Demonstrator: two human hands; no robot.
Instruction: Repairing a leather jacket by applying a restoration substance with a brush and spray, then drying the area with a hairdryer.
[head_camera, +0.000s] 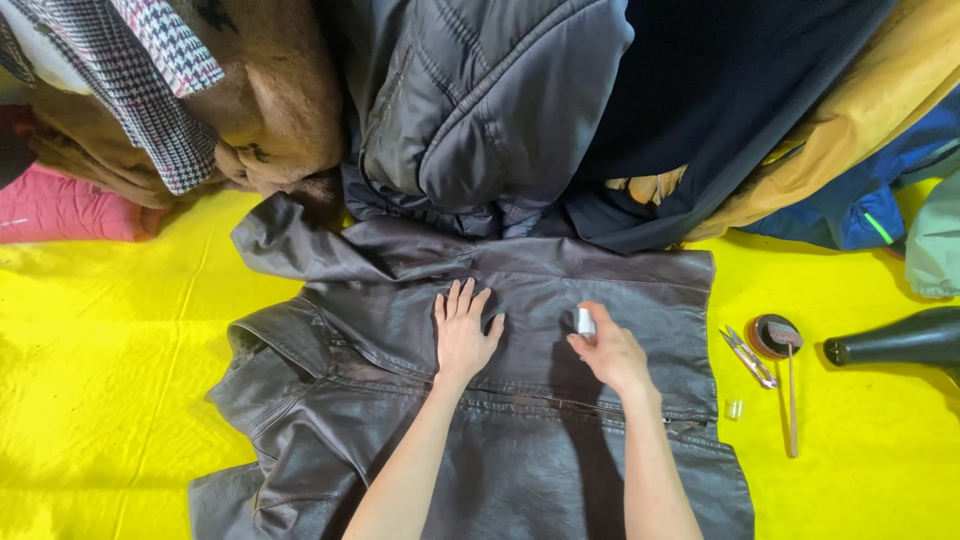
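A dark brown leather jacket lies spread flat on a yellow table cover. My left hand rests palm down on the jacket's middle, fingers spread. To its right, my right hand holds a small white bottle upright over the leather, fingers wrapped around it.
A heap of coats and jackets fills the far side. To the right of the leather jacket lie small snips, a round tin with a long-handled brush, a tiny clear cap and a dark bottle on its side.
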